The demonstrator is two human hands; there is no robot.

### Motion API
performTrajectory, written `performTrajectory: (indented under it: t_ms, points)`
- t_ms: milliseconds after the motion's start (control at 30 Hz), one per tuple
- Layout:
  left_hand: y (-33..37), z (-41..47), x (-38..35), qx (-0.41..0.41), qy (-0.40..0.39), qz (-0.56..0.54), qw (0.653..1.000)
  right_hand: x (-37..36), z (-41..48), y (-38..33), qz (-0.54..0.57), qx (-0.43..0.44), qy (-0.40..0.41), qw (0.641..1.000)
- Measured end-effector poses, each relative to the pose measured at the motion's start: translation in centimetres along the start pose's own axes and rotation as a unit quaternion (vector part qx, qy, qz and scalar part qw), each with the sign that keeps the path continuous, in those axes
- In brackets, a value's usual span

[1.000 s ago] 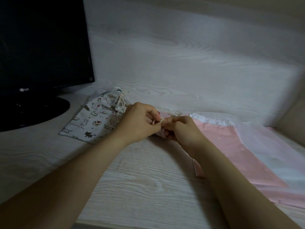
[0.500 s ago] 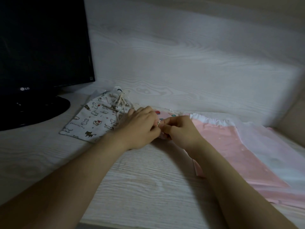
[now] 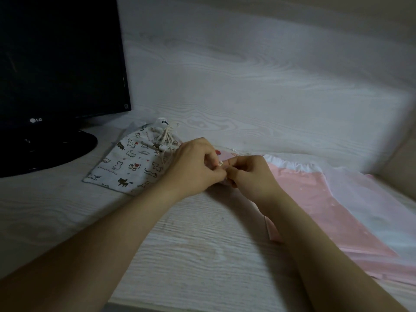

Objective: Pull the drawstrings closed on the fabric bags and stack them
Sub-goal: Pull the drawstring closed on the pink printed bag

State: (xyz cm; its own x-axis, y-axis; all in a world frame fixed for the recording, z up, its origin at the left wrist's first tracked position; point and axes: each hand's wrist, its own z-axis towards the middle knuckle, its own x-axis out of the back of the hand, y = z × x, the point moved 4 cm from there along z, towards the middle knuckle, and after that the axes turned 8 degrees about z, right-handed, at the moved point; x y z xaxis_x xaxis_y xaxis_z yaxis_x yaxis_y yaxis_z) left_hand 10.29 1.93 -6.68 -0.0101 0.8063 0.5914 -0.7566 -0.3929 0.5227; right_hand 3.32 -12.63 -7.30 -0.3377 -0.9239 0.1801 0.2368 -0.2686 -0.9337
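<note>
Head view: 2 hands meet over a small pink bag, both pinching its drawstring.

Nearest, 2 bare forearms reach across the pale wood-grain surface (image 3: 191, 255). The left hand (image 3: 195, 167) and right hand (image 3: 249, 176) touch at the fingertips, fingers curled tight, each pinching a short white drawstring (image 3: 221, 163) between them. Under them lies the small pink bag (image 3: 225, 156), mostly hidden, with only its far edge showing. Just left of the left hand a cat-print bag (image 3: 128, 163) lies flat, its mouth gathered and its cord (image 3: 166, 136) bunched at the far end. To the right lies a larger pink bag (image 3: 315, 199) with a white ruffled top, beside sheer white fabric (image 3: 371, 199). Far left stands a dark monitor (image 3: 60, 57) on a round base (image 3: 45, 147).
</note>
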Motion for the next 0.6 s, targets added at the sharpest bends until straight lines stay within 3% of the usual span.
performTrajectory:
  t_ms: [167, 300, 400, 600]
  points:
    - [-0.5, 0.0, -0.7, 0.086, -0.11, 0.052, 0.989, -0.6, -0.2, 0.0, -0.016, 0.011, -0.012, 1.0]
    - [-0.7, 0.1, -0.5, 0.058, -0.079, 0.091, 0.991, -0.3, 0.0, 0.1, -0.009, 0.013, 0.003, 1.0]
    - [-0.8, 0.3, -0.3, 0.053, -0.057, 0.04, 0.996, 0.1, 0.3, 0.6, -0.01, 0.013, 0.028, 0.999]
    - [-0.5, 0.5, -0.1, 0.156, -0.099, -0.086, 0.979, 0.3, 0.7, 1.0, -0.01, 0.008, 0.046, 0.999]
